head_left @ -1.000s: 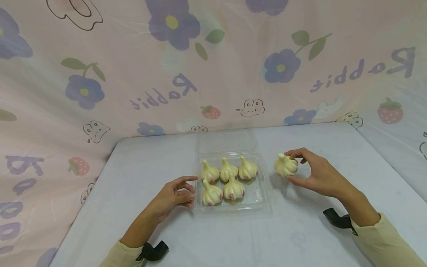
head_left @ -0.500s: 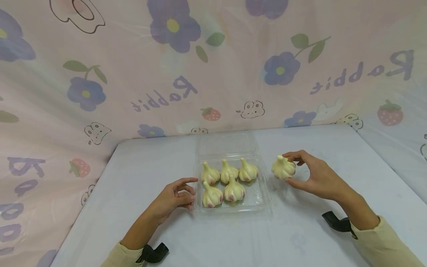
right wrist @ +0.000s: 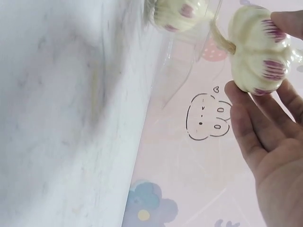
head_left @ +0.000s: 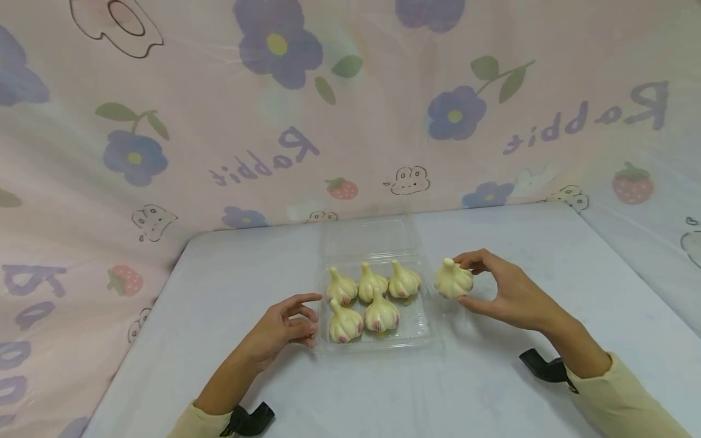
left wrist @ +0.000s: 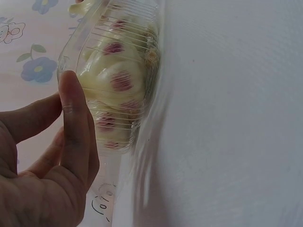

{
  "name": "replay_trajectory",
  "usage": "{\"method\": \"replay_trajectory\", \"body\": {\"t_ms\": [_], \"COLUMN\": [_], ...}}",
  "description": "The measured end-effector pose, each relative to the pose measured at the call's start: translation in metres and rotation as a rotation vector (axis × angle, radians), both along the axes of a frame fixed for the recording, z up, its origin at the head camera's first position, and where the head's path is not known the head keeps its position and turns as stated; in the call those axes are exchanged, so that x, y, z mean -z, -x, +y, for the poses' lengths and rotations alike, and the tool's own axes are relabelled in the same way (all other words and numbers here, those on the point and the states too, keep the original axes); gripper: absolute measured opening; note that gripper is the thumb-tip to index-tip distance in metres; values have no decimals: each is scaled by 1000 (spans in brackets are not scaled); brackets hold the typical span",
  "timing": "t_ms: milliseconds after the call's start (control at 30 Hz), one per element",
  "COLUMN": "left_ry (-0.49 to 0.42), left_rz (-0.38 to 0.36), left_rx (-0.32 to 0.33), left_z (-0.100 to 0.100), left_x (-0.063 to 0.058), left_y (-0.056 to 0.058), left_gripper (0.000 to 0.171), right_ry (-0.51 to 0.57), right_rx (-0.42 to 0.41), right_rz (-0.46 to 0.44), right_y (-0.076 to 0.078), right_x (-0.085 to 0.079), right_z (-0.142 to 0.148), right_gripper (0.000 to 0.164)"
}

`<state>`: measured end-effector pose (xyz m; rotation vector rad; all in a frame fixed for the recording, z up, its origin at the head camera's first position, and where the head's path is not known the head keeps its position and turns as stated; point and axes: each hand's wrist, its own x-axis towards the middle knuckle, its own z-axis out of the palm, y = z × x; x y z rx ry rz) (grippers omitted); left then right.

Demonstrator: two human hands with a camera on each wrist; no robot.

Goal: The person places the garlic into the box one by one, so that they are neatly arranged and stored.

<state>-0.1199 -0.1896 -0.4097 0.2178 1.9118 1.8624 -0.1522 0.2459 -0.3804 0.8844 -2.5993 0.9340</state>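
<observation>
A clear plastic clamshell box [head_left: 411, 331] lies opened on the table, with several cream garlic bulbs in it, such as a front one [head_left: 382, 314]; they show purple streaks low down. My left hand [head_left: 282, 328] is at the box's left side, fingers loosely bent. In the left wrist view, a fingertip [left wrist: 72, 85] appears to touch the rim. My right hand [head_left: 504, 292] holds another garlic bulb [head_left: 453, 280] between thumb and fingers, just right of the box, its stem upward. In the right wrist view, that bulb [right wrist: 258, 52] is raised above the table.
The box's transparent lid [head_left: 369, 237] lies folded back behind the tray. Beyond the white table [head_left: 246, 261] hangs a pink printed cloth [head_left: 372, 121]. A black wrist mount [head_left: 542, 366] is on each forearm, near the sleeves.
My right hand has carried its garlic bulb leftward, closer to the box's right edge. The left hand stays beside the box, and the bulbs inside keep their places.
</observation>
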Motion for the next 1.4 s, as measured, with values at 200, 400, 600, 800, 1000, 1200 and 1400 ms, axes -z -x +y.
{"method": "replay_trajectory", "body": {"t_ms": [200, 400, 600, 800, 1000, 1200, 1400], "left_ry": [-1, -17, -9, -5, -1, 3, -8], "left_rz": [3, 13, 11, 10, 9, 7, 0], "left_rx": [2, 7, 7, 6, 6, -1, 1], "left_z": [0, -1, -1, -1, 0, 0, 0], "left_x": [-1, -1, 0, -1, -2, -1, -1], "left_y": [-1, -1, -1, -1, 0, 1, 0], "left_gripper": [62, 61, 63, 63, 62, 62, 63], "right_ry": [-44, -54, -44, -38, -20, -15, -14], "right_rx": [19, -13, -38, -4, 25, 26, 2], "right_rz": [-7, 23, 33, 37, 2, -57, -92], "right_y": [-4, -7, -8, -10, -11, -13, -16], "right_x": [-3, -3, 0, -3, -5, 1, 6], "right_z": [-6, -10, -13, -15, -17, -24, -32], "right_gripper": [63, 64, 64, 62, 61, 55, 53]}}
